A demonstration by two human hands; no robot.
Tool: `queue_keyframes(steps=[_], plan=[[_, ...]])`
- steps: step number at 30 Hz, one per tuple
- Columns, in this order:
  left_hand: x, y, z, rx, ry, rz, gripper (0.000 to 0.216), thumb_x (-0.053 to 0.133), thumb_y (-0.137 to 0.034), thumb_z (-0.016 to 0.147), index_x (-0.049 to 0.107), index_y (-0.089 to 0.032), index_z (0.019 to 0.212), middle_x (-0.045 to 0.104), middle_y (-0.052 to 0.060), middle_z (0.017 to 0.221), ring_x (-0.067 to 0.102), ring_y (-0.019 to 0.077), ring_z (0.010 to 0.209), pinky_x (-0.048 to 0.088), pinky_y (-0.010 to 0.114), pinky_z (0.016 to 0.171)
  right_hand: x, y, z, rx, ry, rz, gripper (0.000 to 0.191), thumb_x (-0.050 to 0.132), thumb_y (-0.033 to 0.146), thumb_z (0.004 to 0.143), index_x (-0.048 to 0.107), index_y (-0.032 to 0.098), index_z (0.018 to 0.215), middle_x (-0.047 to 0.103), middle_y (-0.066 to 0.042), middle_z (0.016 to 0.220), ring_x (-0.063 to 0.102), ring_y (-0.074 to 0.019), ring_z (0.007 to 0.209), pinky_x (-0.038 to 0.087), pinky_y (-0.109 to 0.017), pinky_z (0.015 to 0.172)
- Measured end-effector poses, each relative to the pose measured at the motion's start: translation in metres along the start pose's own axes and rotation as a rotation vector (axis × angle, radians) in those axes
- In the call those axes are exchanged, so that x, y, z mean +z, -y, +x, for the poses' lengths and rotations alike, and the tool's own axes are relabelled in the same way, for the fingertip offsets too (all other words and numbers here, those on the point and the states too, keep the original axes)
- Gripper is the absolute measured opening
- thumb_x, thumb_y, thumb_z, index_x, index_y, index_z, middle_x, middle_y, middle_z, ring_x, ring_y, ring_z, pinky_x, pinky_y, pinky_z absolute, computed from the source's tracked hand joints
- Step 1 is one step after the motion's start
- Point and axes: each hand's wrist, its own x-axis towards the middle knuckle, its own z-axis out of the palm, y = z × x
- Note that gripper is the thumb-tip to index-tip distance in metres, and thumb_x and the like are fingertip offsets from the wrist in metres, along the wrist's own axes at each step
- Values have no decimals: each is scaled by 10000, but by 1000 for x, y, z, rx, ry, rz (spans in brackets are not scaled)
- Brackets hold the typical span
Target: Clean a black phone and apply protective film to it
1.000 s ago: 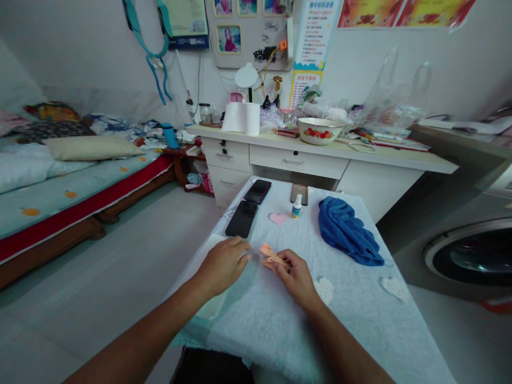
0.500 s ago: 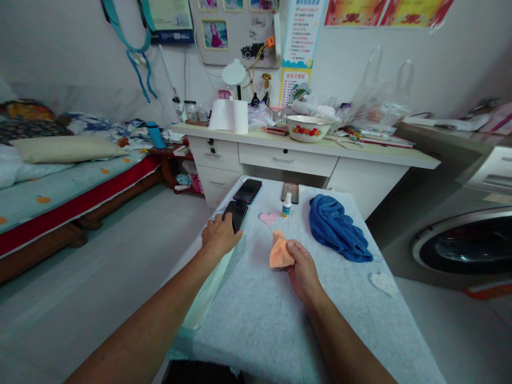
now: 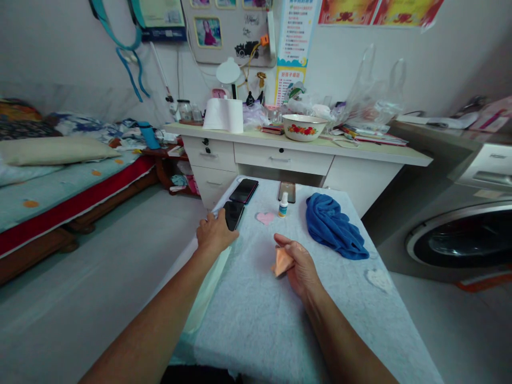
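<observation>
My left hand (image 3: 216,233) grips a black smartphone (image 3: 234,214) by its sides at the table's left edge, thumb on the right side and fingers on the left. Just beyond that phone lies a second dark smartphone (image 3: 244,191). Over the middle of the table, my right hand (image 3: 302,264) is closed on a small orange cloth (image 3: 283,261), bunched between thumb and fingers. A small white spray bottle (image 3: 283,205) with a blue and yellow label stands upright ahead of it. Behind the bottle lies a phone case (image 3: 287,192), seemingly see-through.
A crumpled blue towel (image 3: 334,224) lies on the right of the cloth-covered table (image 3: 256,320). Against the wall, a white desk (image 3: 264,140) carries a floral enamel bowl (image 3: 304,128) and a paper roll (image 3: 224,116). A washing machine (image 3: 460,224) stands right, a bed (image 3: 72,176) left.
The orange cloth has been gathered smaller and turned in my right hand, whose index finger now stretches forward. My left hand stays on the phone. The whole view has shifted slightly.
</observation>
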Motion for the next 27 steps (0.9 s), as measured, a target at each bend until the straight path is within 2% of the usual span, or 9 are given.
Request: queue_keyframes(steps=[2, 4, 6, 8, 10, 12, 15, 21, 27], plan=[[-1, -1, 0, -11, -25, -11, 701, 545, -496, 667, 392, -175, 1271, 531, 191, 1144, 487, 377, 1043, 393, 442, 813, 0, 2, 1, -16, 15, 27, 115, 632, 279, 691, 603, 172, 661, 653, -53, 842, 599, -175, 796, 499, -296, 662], [-4, -2, -1, -20, -56, -21, 697, 551, -497, 663, 402, -175, 1263, 546, 182, 1123, 482, 374, 1050, 384, 433, 830, 1, 5, 1, -20, 20, 85, 224, 654, 271, 678, 488, 184, 553, 582, 0, 643, 603, -162, 736, 501, -314, 713], [-7, -5, -4, -21, -69, -36, 702, 567, -492, 651, 403, -189, 1263, 554, 160, 1110, 491, 365, 1045, 386, 420, 836, 2, 7, 1, -4, 7, 130, 302, 666, 282, 685, 416, 191, 543, 473, 53, 537, 558, -120, 598, 507, -328, 726], [-9, -8, -12, 13, -69, -77, 700, 571, -477, 654, 395, -201, 1272, 552, 142, 1107, 496, 350, 1051, 380, 416, 860, 2, 10, 0, 8, -16, 148, 316, 670, 302, 696, 400, 195, 570, 428, 73, 527, 486, -89, 513, 518, -328, 704], [-11, -12, -24, 69, -76, -146, 689, 574, -441, 660, 390, -198, 1278, 546, 128, 1096, 501, 321, 1060, 366, 406, 904, 1, 13, -1, 15, -24, 155, 252, 662, 300, 698, 438, 203, 639, 451, 66, 574, 485, -92, 531, 523, -311, 669], [-11, -18, -40, 119, -47, -254, 699, 584, -406, 658, 370, -207, 1293, 530, 109, 1081, 520, 292, 1035, 399, 368, 874, 0, 16, -1, 28, -20, 170, 169, 633, 260, 676, 485, 216, 746, 496, 45, 648, 519, -109, 580, 514, -280, 605], [-7, -30, -67, 211, 18, -404, 672, 585, -343, 662, 368, -231, 1288, 505, 78, 1070, 545, 248, 998, 428, 331, 839, -2, 20, -1, 55, -8, 175, 244, 552, 220, 631, 501, 226, 870, 516, 29, 696, 517, -114, 570, 454, -225, 475], [15, -49, -108, 297, 87, -406, 647, 580, -274, 654, 376, -209, 1264, 488, 91, 1096, 508, 259, 1047, 421, 360, 870, -6, 26, 2, 37, -12, 166, 179, 551, 289, 679, 465, 213, 817, 442, 54, 602, 376, -68, 428, 265, -155, 335], [31, -57, -123, 373, 65, -321, 668, 572, -277, 662, 369, -159, 1286, 477, 107, 1062, 488, 272, 1011, 416, 385, 882, -9, 36, -2, -47, -142, -153, 277, 597, 450, 751, 464, 208, 778, 431, 76, 540, 338, -62, 381, 267, -180, 342]])
